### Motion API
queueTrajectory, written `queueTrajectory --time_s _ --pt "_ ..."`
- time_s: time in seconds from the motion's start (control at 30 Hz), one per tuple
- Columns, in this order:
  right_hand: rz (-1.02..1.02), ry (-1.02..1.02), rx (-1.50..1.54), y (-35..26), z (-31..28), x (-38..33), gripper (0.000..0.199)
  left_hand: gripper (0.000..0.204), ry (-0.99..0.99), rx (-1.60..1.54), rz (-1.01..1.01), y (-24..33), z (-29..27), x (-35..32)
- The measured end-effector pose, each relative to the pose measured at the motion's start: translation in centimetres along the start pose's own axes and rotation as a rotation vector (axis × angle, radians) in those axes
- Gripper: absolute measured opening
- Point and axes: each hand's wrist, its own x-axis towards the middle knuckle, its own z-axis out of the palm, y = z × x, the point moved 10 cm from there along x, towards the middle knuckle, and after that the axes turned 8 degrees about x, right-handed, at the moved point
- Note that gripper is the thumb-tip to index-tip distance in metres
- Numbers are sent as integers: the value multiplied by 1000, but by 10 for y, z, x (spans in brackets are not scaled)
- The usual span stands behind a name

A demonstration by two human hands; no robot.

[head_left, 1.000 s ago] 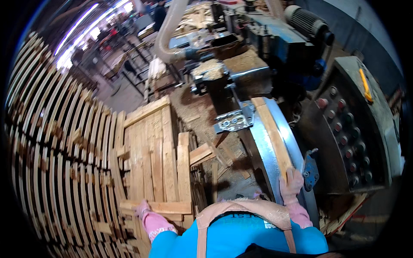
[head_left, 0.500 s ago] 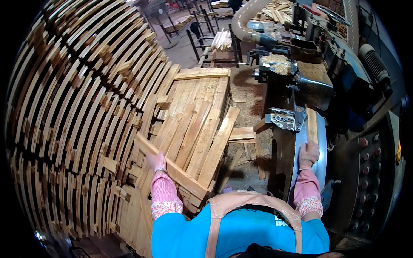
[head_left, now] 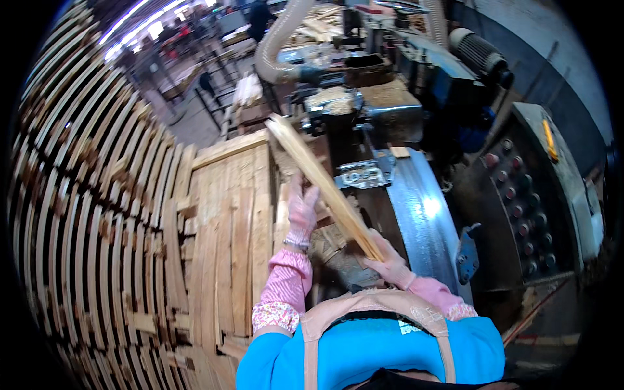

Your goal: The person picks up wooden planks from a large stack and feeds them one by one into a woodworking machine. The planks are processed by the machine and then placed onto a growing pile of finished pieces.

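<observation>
A long pale wooden board (head_left: 328, 188) slants in front of me, its far end raised toward the machine. My right hand (head_left: 388, 261) is closed around its near end. Just left of the board's middle is my left hand (head_left: 302, 209), its fingers stretched upward and somewhat blurred; contact with the board cannot be made out. To the right lies the machine's shiny metal bed (head_left: 426, 211). At the bed's far end shows the short end of another wooden strip (head_left: 399, 152). The left side holds a stack of boards (head_left: 224, 260) laid side by side.
Tall stacks of thin wooden strips (head_left: 84, 214) fill the far left. A metal guide block (head_left: 359, 175) sits beside the bed. A button panel (head_left: 520, 201) stands at right. A ribbed hose (head_left: 276, 49) and motor (head_left: 480, 52) are at the back.
My left hand has come right from the board stack, and my right hand has left the bed and now grips a board. The strip on the bed has slid away from me. My view has turned right.
</observation>
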Motion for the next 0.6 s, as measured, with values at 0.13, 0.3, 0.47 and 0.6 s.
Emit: queueTrajectory --time_s 0.13,0.3,0.47,0.6 --pt "376 296 -694 23 -102 -138 82 66 -216 258 -323 -55 48 -69" --pt "441 503 -1040 0 -138 -243 81 64 -371 473 -524 -156 25 -165" --pt "396 543 -985 -13 -139 -214 91 62 -489 559 -591 -154 37 -189" --pt "393 554 -985 -12 -139 -223 92 61 -568 452 -549 -149 90 -172"
